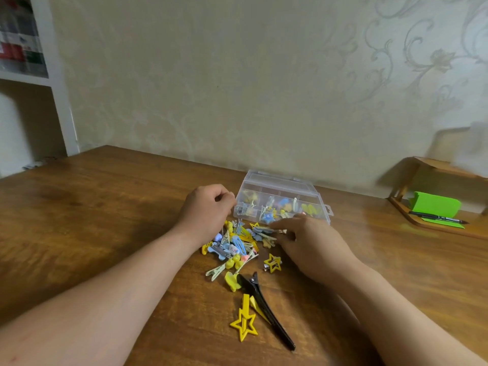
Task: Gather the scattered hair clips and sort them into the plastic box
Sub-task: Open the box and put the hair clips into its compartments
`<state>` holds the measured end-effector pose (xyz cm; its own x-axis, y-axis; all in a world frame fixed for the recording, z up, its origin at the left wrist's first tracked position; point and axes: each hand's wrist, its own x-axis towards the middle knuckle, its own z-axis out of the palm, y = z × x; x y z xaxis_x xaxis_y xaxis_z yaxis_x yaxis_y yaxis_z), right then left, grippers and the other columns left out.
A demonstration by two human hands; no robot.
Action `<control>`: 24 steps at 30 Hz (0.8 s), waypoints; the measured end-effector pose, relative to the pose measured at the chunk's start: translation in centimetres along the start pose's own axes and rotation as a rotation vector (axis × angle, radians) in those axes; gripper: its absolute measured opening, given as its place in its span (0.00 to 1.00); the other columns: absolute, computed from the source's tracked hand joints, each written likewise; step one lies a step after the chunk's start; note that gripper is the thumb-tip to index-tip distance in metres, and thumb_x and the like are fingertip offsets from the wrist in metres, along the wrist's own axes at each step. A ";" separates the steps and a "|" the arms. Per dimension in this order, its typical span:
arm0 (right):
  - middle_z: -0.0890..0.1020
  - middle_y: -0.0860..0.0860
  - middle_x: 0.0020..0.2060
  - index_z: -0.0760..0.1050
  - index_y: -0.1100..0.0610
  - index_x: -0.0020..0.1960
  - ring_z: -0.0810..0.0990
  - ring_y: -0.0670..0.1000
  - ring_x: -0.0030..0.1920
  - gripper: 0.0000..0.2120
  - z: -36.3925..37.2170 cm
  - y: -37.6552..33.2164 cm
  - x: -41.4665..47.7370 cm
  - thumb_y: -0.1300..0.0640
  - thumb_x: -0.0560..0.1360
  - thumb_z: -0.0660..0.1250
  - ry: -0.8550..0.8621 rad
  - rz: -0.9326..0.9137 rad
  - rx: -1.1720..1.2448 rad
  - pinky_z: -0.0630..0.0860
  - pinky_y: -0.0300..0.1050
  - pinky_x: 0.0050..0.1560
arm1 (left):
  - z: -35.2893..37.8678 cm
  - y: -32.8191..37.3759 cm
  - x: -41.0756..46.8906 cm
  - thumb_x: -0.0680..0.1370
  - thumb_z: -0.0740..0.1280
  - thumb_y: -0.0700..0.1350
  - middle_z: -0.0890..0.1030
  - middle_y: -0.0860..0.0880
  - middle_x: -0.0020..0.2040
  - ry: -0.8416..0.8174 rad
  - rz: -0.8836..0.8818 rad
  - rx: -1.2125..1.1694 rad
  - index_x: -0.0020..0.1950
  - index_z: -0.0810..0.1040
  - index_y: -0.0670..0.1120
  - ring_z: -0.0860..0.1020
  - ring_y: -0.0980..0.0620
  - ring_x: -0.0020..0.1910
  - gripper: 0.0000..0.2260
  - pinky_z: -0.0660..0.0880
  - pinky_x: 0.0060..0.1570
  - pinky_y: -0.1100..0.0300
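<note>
Hair clips (232,247) are lying piled on the wooden table (105,220), just in front of the clear plastic box (280,180), which is already holding some. Left hand (208,207) is hovering curled beside the box; whether it is pinching anything, cannot tell. Right hand (309,244) is resting with fingers loosely extended on the pile's far edge. Clips are likely light, stiff and slippery, so pinching each by its long body is looking best.

Upper left: shelf (23,38) cropped by frame edge, contents blurred. Right edge: wooden stand (422,223) cropped. Centre: clips (266,217) inside plastic box (282,180) indistinct; curled fingers of left hand (206,204) conceal any contents.
</note>
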<state>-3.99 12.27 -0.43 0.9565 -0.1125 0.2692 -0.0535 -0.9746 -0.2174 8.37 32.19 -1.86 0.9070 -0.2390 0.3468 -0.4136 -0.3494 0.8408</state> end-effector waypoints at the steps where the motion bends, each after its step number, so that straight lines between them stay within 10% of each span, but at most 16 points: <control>1: 0.81 0.41 0.61 0.79 0.39 0.69 0.80 0.47 0.57 0.15 -0.1 0.0 0.0 0.48 0.84 0.63 0.001 -0.001 -0.005 0.73 0.41 0.47 | 0.0 0.0 0.0 0.83 0.67 0.46 0.85 0.48 0.39 -0.003 -0.001 0.000 0.44 0.85 0.45 0.76 0.54 0.33 0.12 0.73 0.38 0.57; 5: 0.75 0.38 0.45 0.81 0.42 0.55 0.75 0.44 0.46 0.05 -0.4 0.2 -0.1 0.48 0.82 0.66 0.014 0.001 -0.027 0.68 0.36 0.37 | -0.1 0.2 -0.2 0.84 0.66 0.46 0.85 0.48 0.40 -0.005 -0.006 -0.003 0.44 0.85 0.46 0.79 0.50 0.36 0.12 0.73 0.38 0.56; 24: 0.81 0.43 0.41 0.80 0.44 0.49 0.78 0.43 0.40 0.04 -3.2 0.3 -0.4 0.46 0.80 0.67 -0.217 -0.006 -0.130 0.76 0.41 0.39 | 0.1 -0.1 0.0 0.83 0.66 0.48 0.84 0.45 0.40 -0.019 -0.006 -0.009 0.45 0.85 0.45 0.76 0.53 0.34 0.12 0.72 0.37 0.56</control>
<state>-5.33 11.43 2.38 0.9953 -0.0761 0.0596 -0.0706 -0.9935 -0.0898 8.40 32.17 -1.98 0.9076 -0.2543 0.3340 -0.4076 -0.3429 0.8463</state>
